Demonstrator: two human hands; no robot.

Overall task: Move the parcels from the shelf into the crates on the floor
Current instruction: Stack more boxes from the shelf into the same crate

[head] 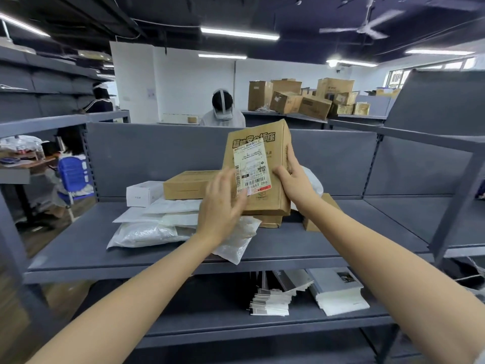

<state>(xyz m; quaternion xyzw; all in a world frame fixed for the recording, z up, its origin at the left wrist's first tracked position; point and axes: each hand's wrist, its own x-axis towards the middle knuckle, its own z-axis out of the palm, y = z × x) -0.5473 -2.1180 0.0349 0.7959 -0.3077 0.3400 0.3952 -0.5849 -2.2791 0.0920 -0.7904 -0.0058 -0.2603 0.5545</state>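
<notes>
A brown cardboard parcel [265, 143] with a white barcode label stands tilted upright on the grey shelf [328, 237]. My right hand [294, 179] grips its right edge, thumb on the front face. My left hand [223, 206] lies with straight fingers against its lower left front. Around it on the shelf lie a flat brown box [183, 185], a small white box [141, 194], several white plastic mailers [149, 227] and another brown box [312, 224] partly hidden behind my right arm. No crates are in view.
Booklets and paper stacks [336, 290] lie on the lower shelf. A shelf upright [456, 200] rises at the right. Behind the shelf's back panel a person [223, 109] stands, with stacked cartons [301, 98] further back. A blue chair [73, 174] is at the left.
</notes>
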